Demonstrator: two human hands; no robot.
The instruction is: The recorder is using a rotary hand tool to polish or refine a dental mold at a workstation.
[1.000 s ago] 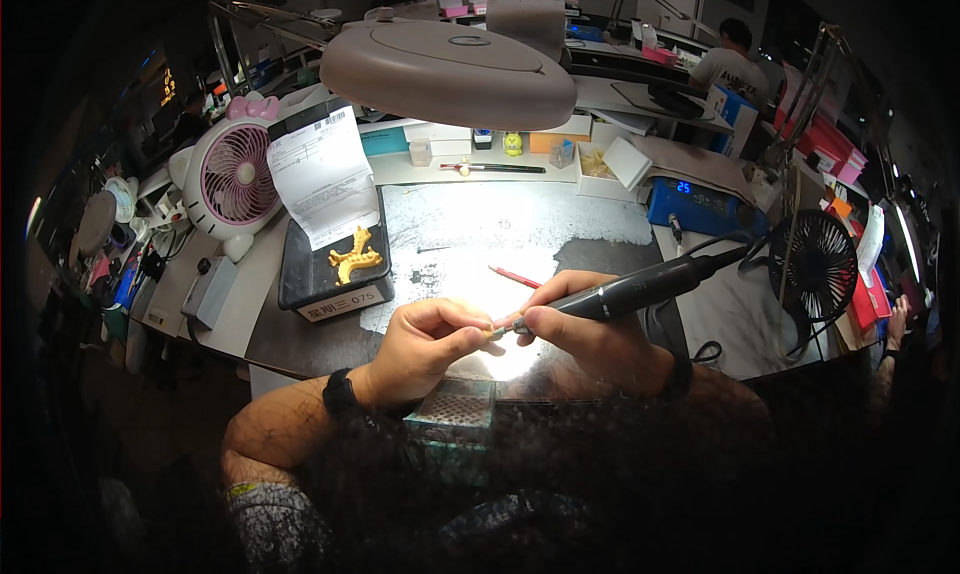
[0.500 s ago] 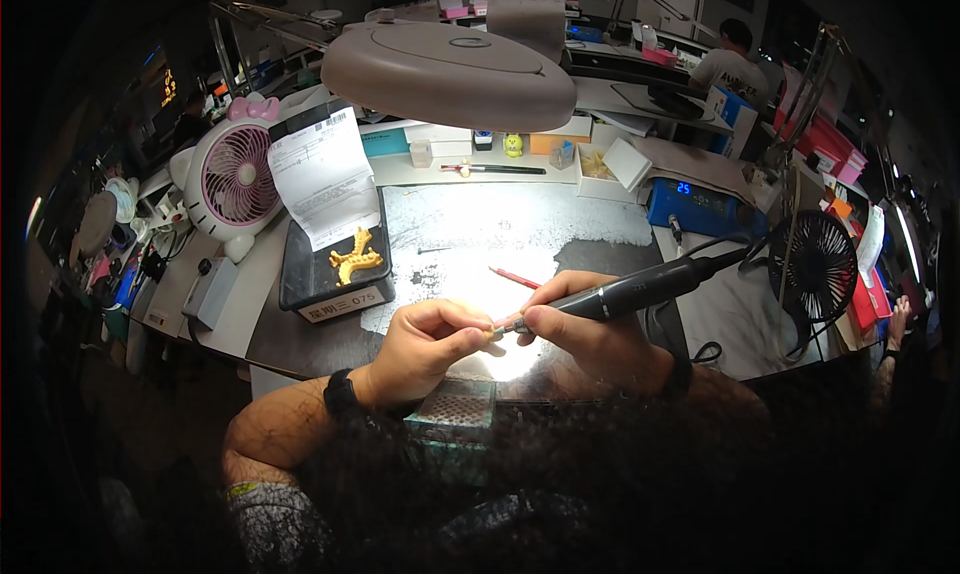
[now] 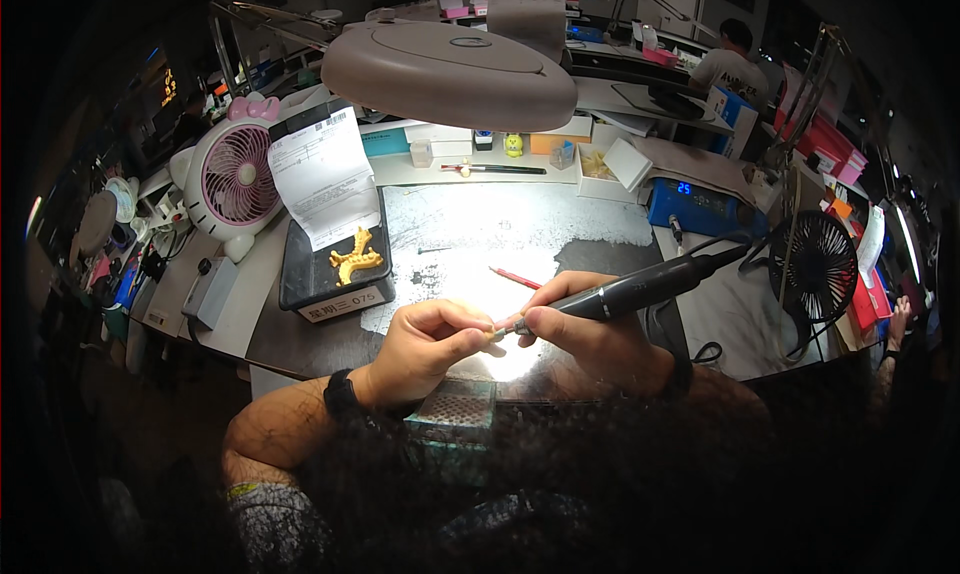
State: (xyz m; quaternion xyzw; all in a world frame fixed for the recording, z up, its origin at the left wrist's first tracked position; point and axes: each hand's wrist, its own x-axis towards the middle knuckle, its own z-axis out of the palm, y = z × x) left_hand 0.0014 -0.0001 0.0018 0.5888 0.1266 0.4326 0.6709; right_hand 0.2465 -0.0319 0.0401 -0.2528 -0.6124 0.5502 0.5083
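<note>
My right hand (image 3: pixel 590 336) grips a black rotary handpiece (image 3: pixel 645 286) like a pen, its metal nose aimed left and its cord running back to the right. Opposite it, my left hand (image 3: pixel 425 344) is closed in a pinch around a small piece at the fingertips, too small and glare-lit to make out. The handpiece's tip meets that spot, and both hands almost touch over the brightly lit bench mat (image 3: pixel 430 219). A red pencil-like stick (image 3: pixel 514 276) lies just beyond my fingers. Yellow dental-arch models (image 3: pixel 357 259) rest in a black tray (image 3: pixel 290 274) to the left.
Overhead hangs a large lamp head (image 3: pixel 450 79). A printed sheet (image 3: pixel 322 184) leans in the tray. Left stands a pink-and-white fan (image 3: pixel 238 174); right, a blue control box (image 3: pixel 690 206) and a black fan (image 3: pixel 812 264). An open white box (image 3: pixel 605 174) sits behind. Another person (image 3: pixel 732 69) is at the far right.
Hardly anything differs. Both hands keep their place, and the handpiece stays at my left fingertips with at most a tiny shift.
</note>
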